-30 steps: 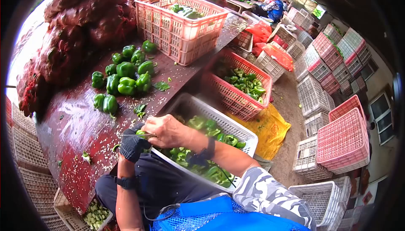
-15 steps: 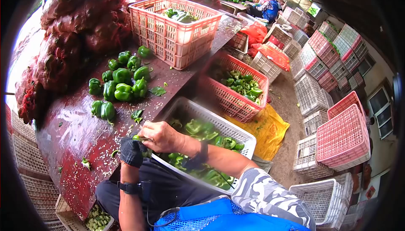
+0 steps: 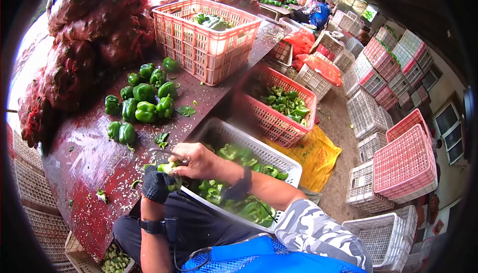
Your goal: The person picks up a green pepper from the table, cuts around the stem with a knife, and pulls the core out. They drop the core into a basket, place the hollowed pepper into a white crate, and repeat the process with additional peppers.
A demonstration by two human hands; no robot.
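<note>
My left hand (image 3: 156, 184), in a dark knitted glove, is closed around a green bell pepper (image 3: 163, 167) that is cut open. My bare right hand (image 3: 195, 160) is closed on a small knife (image 3: 167, 152), whose thin, slightly curved blade sticks out to the left. Its fingers touch the pale inside of the pepper. Both hands are over the table edge, beside a white crate (image 3: 294, 169) of cut green peppers. Whole green bell peppers (image 3: 144, 92) lie grouped on the dark red table (image 3: 89, 173) beyond my hands.
Seeds and scraps litter the tabletop. A pink crate (image 3: 199, 56) with peppers stands at its far end. Red mesh sacks (image 3: 74, 59) are piled on the left. Another pink crate (image 3: 279, 123) holds cut peppers. Stacked crates (image 3: 403, 158) line the right; a person (image 3: 318, 14) sits far back.
The pepper in my left hand now shows its pale inside. My right hand has moved slightly right, and the knife blade has come into view, pointing left.
</note>
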